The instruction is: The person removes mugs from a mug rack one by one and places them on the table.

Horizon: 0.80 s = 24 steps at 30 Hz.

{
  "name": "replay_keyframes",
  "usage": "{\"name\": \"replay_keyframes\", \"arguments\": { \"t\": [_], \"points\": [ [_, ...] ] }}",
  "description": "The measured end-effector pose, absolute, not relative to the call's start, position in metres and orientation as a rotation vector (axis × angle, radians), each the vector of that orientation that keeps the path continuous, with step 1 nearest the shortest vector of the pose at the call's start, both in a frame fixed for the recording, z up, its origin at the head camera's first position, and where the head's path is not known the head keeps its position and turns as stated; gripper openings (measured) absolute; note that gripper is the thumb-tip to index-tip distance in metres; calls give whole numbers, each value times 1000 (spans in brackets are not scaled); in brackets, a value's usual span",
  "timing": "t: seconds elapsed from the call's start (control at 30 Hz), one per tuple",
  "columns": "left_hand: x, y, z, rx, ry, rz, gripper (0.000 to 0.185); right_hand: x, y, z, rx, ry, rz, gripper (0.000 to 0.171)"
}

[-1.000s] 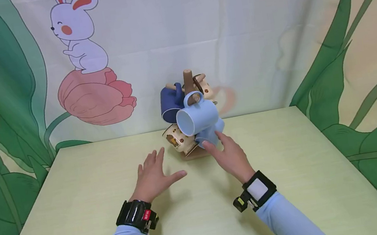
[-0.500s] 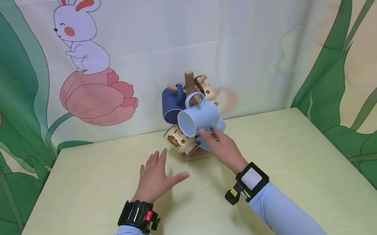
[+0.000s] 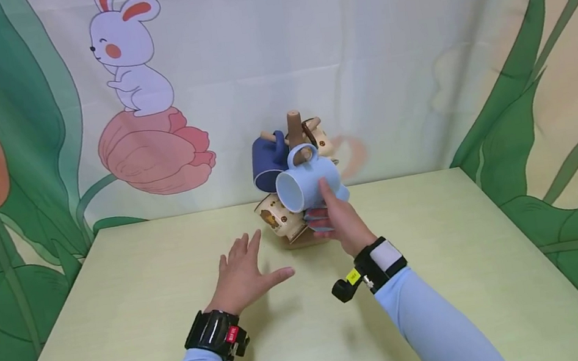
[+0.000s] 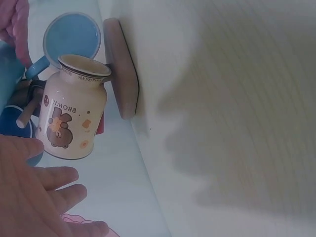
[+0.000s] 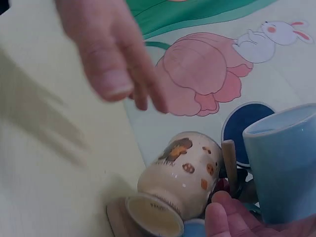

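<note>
**Crowded mug tree, one hand reaching in**

The right hand (image 3: 338,223) is up against the light blue mug (image 3: 305,183) that hangs by its handle on a front peg of the wooden mug tree (image 3: 294,127). Its thumb lies along the mug's side, and the fingers curl underneath, where a second light blue mug (image 3: 318,219) hangs lower down. I cannot tell from here which of the two it properly has hold of. The left hand (image 3: 242,273) hovers flat over the table (image 3: 121,327), fingers spread, holding nothing, a little short of the stand's base (image 4: 121,69).

The risk I see is the crowding. A cream bear-print mug (image 3: 279,219) hangs just beside the fingers, and a dark blue mug (image 3: 267,162) sits touching the light blue one above. If the mug comes off at an angle, its handle could snag the peg and rock the whole tree. With nothing bracing the base, a neighbour could knock loose or the stand could tip.
</note>
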State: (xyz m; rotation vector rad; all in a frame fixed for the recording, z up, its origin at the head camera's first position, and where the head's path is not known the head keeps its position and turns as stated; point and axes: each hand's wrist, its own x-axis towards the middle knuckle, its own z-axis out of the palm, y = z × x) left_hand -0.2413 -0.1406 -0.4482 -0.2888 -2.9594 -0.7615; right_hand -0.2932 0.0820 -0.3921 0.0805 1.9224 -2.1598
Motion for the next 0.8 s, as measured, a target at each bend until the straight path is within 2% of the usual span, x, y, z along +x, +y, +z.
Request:
{"name": "replay_keyframes", "arguments": {
  "t": [0.43, 0.8],
  "points": [
    [-239, -143, -452, -263, -2973, -745, 112, -305, 78, -389, 195, 1175, -2498, 82],
    [-238, -147, -452, -254, -2972, -746, 112, -303, 74, -378, 241, 1090, -2547, 77]
  ]
}}
